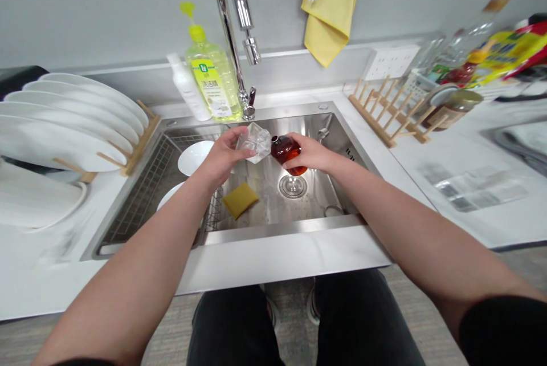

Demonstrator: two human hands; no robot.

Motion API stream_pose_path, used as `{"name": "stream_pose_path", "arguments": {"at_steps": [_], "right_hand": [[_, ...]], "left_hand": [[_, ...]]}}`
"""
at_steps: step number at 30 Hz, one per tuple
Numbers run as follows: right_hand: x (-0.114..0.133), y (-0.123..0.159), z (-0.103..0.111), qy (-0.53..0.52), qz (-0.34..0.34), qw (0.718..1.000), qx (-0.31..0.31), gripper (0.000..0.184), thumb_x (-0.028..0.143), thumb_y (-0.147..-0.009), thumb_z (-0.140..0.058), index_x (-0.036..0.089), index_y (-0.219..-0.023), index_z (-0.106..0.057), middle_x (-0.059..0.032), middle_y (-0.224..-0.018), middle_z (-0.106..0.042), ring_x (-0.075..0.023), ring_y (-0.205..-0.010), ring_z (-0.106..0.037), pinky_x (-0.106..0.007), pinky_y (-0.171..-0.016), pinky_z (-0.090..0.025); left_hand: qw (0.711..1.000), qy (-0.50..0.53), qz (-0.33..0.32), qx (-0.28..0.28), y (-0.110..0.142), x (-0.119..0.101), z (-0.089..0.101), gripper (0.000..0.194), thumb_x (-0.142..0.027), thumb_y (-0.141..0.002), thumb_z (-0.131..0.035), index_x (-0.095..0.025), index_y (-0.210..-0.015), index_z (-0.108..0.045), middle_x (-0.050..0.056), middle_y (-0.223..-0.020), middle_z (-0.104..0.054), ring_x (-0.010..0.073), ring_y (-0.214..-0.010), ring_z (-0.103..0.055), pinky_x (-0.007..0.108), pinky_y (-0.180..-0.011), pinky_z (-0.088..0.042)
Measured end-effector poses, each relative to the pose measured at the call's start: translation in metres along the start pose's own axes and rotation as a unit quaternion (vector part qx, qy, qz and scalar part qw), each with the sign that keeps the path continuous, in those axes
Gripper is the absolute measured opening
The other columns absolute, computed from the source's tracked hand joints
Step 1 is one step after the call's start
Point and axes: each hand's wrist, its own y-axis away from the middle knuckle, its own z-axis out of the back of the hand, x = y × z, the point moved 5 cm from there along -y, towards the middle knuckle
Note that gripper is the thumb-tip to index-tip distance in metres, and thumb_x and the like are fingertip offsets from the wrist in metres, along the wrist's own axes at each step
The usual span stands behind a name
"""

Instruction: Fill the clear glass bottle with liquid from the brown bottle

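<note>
Over the steel sink (342, 143), my left hand (222, 158) is closed round a clear faceted glass (255, 142), tilted on its side. Right beside it, my right hand (310, 154) grips a small bottle of red-brown liquid (285, 150), its neck pointing at the glass's mouth. Both are held above the drain (293, 186). A yellow sponge (240, 199) lies on the sink floor below my left hand. The tap (235, 18) arches above the glass.
Two white dishes (194, 156) sit on a wire rack in the sink's left part. White plates (64, 121) stand in a wooden rack at left. Green dish soap (212, 78) and a white bottle stand behind the sink. An empty wooden rack (388, 112), jars and packets are at right.
</note>
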Motion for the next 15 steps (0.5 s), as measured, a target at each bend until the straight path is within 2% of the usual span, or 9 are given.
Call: {"name": "stream_pose_path", "arguments": {"at_steps": [5,15], "right_hand": [[0.0004,0.0003,0.0007,0.005,-0.007,1.0,-0.004,0.069,0.024,-0.067,-0.101,0.025,-0.131,-0.074,-0.0067,-0.125,-0.085,-0.0362,-0.117,-0.08,-0.056,-0.113,-0.062],[-0.0001,-0.0004,-0.0015,-0.015,-0.005,1.0,0.001,0.072,0.023,-0.068,-0.101,0.025,-0.135,-0.073,-0.0065,-0.125,-0.086,-0.0354,-0.118,-0.081,-0.056,-0.114,-0.063]], "left_hand": [[1.0,-0.005,0.005,-0.01,-0.0006,0.0018,0.0016,0.077,-0.025,-0.054,-0.112,-0.023,-0.125,-0.082,0.007,-0.129,-0.082,0.0295,-0.117,-0.075,0.049,-0.114,-0.056],[1.0,-0.001,0.003,0.004,0.0032,-0.0038,-0.0047,0.068,-0.024,-0.055,-0.11,-0.023,-0.115,-0.078,0.004,-0.12,-0.079,0.0245,-0.104,-0.073,0.04,-0.097,-0.059]]}}
